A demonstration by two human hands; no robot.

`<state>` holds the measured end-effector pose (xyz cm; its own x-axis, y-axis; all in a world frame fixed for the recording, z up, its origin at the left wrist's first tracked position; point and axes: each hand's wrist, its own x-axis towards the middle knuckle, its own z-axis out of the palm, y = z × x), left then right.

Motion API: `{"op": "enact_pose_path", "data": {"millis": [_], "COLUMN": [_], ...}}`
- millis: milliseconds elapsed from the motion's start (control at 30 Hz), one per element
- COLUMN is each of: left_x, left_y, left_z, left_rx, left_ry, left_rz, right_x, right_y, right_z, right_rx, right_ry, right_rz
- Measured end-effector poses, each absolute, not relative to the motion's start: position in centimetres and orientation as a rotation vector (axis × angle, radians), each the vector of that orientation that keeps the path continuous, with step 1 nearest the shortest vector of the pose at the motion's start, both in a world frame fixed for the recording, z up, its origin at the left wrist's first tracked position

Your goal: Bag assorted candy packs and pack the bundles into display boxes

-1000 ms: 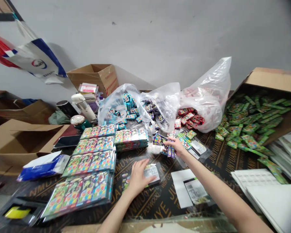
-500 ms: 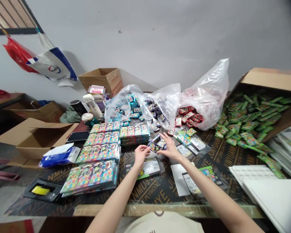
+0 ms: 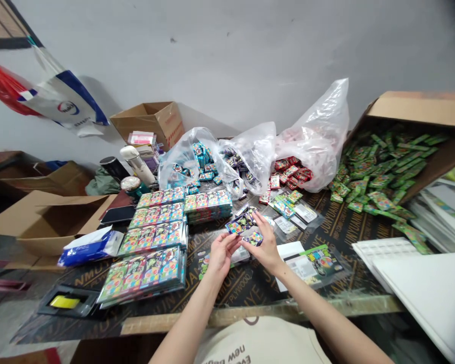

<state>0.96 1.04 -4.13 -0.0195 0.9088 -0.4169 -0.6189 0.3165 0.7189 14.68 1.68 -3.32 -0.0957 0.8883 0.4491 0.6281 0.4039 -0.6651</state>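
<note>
Small purple printed boxes [image 3: 239,223] are between my two hands above the middle of the table. My left hand [image 3: 222,251] pinches the near left end of them with thumb and fingertips. On the other side, my right hand [image 3: 264,243] has its fingers curled round their right end, with its thumb near my left fingertips. One more purple box [image 3: 253,238] shows under the right fingers. Below the hands lies a clear sleeve with a white label [image 3: 239,257], partly covered by them. A green printed pack in a clear sleeve [image 3: 318,263] rests right of my right wrist.
Stacks of colourful printed packs [image 3: 144,273] stand at left. Behind are clear bags with blue boxes [image 3: 200,154], purple boxes [image 3: 250,178] and red boxes [image 3: 291,172]. A tipped carton [image 3: 420,114] spills green packs [image 3: 379,182] at right, near white sheets [image 3: 420,283].
The purple boxes are now gathered in a row between my hands, and my right fingers have closed in round them. The view has shifted a little.
</note>
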Motion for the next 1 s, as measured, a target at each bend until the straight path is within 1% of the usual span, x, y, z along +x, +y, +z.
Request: {"op": "enact_pose_path", "data": {"millis": [133, 233, 400, 567, 667, 767, 833, 900, 1000], "left_x": [1.9, 1.8, 0.5, -0.4, -1.6, -2.8, -3.2, -3.4, -3.6], "left_y": [-0.2, -0.7, -0.5, 0.2, 0.9, 1.0, 0.5, -0.2, -1.1], "left_z": [-3.6, -3.4, -3.6, -4.5, -5.7, -6.8, -7.1, -7.0, -6.3], "left_rx": [0.367, 0.535, 0.776, 0.998, 1.366, 2.02, 2.267, 2.344, 2.329], "left_ry": [0.931, 0.949, 1.026, 1.118, 1.266, 1.422, 1.41, 1.344, 1.286], "left_rz": [1.132, 1.035, 0.947, 0.865, 0.807, 0.5, 0.334, 0.35, 0.483], "right_x": [14.4, 14.9, 16.4, 17.6, 19.3, 21.2, 22.0, 22.6, 22.9], "right_y": [1.1, 0.9, 0.5, 0.4, 1.0, 1.4, 1.3, 1.2, 1.2], "right_z": [-3.2, -3.2, -3.0, -3.2, -4.1, -5.3, -5.9, -6.2, -5.9], "right_rx": [-1.268, -1.221, -1.047, -1.05, -1.196, -1.289, -1.28, -1.279, -1.35], "right_ry": [-1.838, -1.874, -2.098, -2.142, -2.094, -2.115, -2.22, -2.303, -2.263], "right_rz": [0.372, 0.396, 0.525, 0.484, 0.373, 0.279, 0.27, 0.254, 0.186]}}
